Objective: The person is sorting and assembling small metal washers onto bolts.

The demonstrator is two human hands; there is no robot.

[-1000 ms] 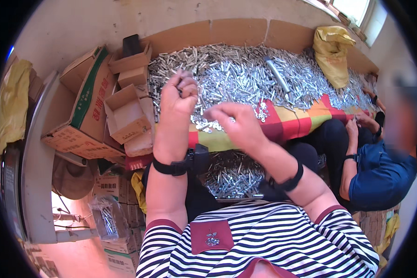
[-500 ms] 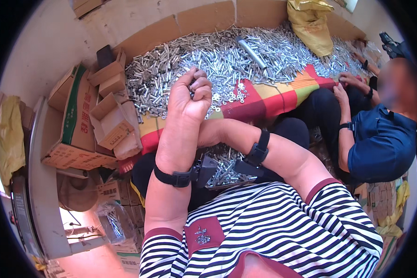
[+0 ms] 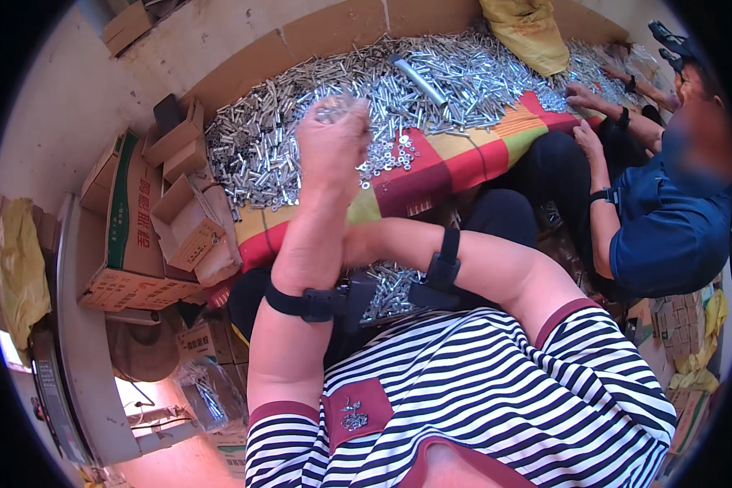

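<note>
My left hand (image 3: 332, 138) is raised over the near part of a heap of metal sleeve-like pieces (image 3: 276, 122). Its outline is curled and closed, but motion blurs the fingers, and what they hold cannot be made out. My right hand (image 3: 362, 242) passes behind my left forearm, its fingers hidden. Just right of my left hand, loose washers (image 3: 386, 159) lie at the heap's edge on a red, yellow and green checked cloth (image 3: 480, 167). Between my forearms and my lap sit more small metal bolts (image 3: 389, 294).
A person in a dark blue shirt (image 3: 667, 236) works at the right, hands near the heap. Cardboard boxes (image 3: 126, 220) stand at the left. On the heap lie a thicker metal tube (image 3: 419, 81) and a yellow sack (image 3: 533, 37). A bag of bolts (image 3: 210, 398) is at lower left.
My left hand has turned and risen slightly, its fingers now smeared by motion. My right hand stays behind my left forearm. The whole view has shifted a little.
</note>
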